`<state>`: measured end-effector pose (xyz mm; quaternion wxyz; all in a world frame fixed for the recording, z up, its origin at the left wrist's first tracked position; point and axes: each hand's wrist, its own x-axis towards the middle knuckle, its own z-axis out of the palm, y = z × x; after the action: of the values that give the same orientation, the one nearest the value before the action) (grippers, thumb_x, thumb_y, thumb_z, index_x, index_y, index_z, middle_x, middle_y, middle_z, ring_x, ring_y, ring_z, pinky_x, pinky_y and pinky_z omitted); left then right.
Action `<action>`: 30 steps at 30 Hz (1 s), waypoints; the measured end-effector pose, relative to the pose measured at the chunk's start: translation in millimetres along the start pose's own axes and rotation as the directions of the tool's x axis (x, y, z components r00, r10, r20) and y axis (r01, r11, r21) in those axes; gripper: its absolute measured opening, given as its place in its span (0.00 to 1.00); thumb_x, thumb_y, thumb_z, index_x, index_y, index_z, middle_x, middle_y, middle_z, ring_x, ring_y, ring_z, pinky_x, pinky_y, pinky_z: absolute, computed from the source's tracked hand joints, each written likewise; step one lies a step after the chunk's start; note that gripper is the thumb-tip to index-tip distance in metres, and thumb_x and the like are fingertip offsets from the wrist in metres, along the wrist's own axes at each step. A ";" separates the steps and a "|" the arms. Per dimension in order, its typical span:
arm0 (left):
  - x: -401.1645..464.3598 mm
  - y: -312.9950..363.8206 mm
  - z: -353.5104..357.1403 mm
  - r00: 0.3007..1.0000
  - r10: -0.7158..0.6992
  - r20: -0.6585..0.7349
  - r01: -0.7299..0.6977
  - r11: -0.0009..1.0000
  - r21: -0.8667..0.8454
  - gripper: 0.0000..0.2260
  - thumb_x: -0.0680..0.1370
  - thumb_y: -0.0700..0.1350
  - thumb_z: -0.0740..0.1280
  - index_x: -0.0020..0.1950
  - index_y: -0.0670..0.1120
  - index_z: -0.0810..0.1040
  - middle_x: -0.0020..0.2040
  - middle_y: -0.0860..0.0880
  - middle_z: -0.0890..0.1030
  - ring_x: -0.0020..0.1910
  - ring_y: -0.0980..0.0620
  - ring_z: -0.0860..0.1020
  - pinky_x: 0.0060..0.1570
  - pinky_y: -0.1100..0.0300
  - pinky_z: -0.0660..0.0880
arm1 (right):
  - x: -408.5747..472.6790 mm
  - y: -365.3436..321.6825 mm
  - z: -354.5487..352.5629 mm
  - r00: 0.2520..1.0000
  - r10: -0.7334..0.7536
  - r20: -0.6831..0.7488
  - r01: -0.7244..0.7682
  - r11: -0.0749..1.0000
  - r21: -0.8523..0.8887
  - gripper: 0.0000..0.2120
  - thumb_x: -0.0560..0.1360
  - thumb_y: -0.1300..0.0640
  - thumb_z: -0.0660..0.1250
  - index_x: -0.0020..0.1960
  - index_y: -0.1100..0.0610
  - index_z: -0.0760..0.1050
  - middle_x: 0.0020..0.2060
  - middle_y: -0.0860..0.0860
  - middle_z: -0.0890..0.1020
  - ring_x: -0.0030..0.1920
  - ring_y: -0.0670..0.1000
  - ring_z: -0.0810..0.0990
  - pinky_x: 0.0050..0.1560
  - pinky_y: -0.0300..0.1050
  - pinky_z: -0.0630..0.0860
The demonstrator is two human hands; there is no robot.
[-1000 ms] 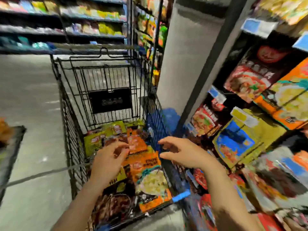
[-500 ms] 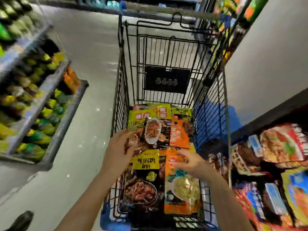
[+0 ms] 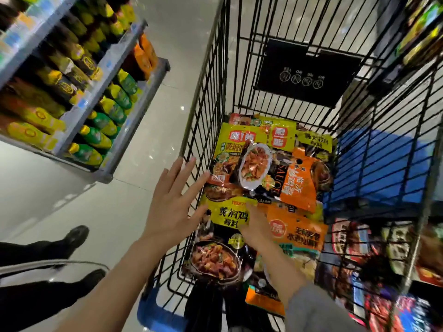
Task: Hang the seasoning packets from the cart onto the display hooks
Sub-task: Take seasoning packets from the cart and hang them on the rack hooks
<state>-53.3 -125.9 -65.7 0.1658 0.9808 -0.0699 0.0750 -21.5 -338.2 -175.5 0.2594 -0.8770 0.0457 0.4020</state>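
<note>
From the head camera, your view has dropped from the shelf side onto the cart (image 3: 211, 97). Your left hand (image 3: 171, 207) is now spread flat, fingers straight, holding nothing. Your right hand (image 3: 254, 226) has reached the yellow packet (image 3: 230, 215) in the pile; whether it grips is unclear. No packet is lifted yet, so I judge hanging is still ahead.

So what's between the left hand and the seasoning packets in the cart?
Head view: the cart's black wire side wall runs between the open left hand and the packets.
</note>
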 end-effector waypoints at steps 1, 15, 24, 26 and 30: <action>0.0 -0.2 1.0 1.000 -0.005 -0.007 0.005 1.000 -0.003 0.27 0.75 0.52 0.68 0.73 0.50 0.67 0.76 0.44 0.62 0.76 0.42 0.56 0.70 0.38 0.60 | 1.1 -3.1 6.4 0.999 0.012 -0.041 -0.013 1.000 -0.018 0.33 0.76 0.55 0.65 0.75 0.45 0.52 0.74 0.55 0.58 0.62 0.58 0.73 0.53 0.50 0.77; 0.1 0.7 4.3 0.997 -0.023 -0.070 0.024 1.000 0.010 0.22 0.79 0.51 0.61 0.72 0.50 0.67 0.74 0.43 0.65 0.75 0.42 0.59 0.67 0.37 0.63 | -44.8 -2.1 -15.8 0.989 0.037 -0.142 0.007 0.956 0.295 0.35 0.78 0.63 0.62 0.75 0.41 0.50 0.48 0.48 0.77 0.38 0.51 0.78 0.37 0.47 0.77; -0.5 0.8 4.6 0.996 -0.044 -0.072 0.044 0.999 0.000 0.22 0.79 0.50 0.61 0.73 0.50 0.66 0.74 0.43 0.64 0.76 0.43 0.58 0.68 0.37 0.62 | -59.7 83.7 -67.2 0.920 0.243 -0.306 -0.238 0.970 0.054 0.33 0.76 0.65 0.59 0.75 0.45 0.53 0.43 0.51 0.76 0.39 0.53 0.78 0.34 0.46 0.74; -0.4 0.7 4.4 0.997 -0.040 -0.072 0.040 0.999 0.001 0.22 0.79 0.50 0.61 0.73 0.49 0.66 0.74 0.42 0.64 0.75 0.43 0.59 0.67 0.37 0.63 | -57.0 76.5 -70.3 0.896 0.189 -0.403 -0.245 0.965 -0.092 0.32 0.75 0.65 0.59 0.75 0.47 0.53 0.59 0.53 0.74 0.53 0.56 0.76 0.45 0.48 0.75; 0.3 3.6 2.4 0.996 -0.057 -0.070 0.057 0.998 0.001 0.21 0.79 0.51 0.60 0.72 0.48 0.69 0.74 0.43 0.65 0.76 0.43 0.58 0.69 0.38 0.62 | -23.5 40.8 -80.1 0.894 -0.102 -0.437 -0.064 0.935 -0.349 0.32 0.75 0.50 0.66 0.74 0.49 0.56 0.72 0.56 0.63 0.71 0.59 0.62 0.68 0.57 0.65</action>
<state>-53.3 -130.2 -66.7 0.1688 0.9794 -0.0362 0.1046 5.4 -415.8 -131.9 0.0834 -0.9783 0.0223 0.1882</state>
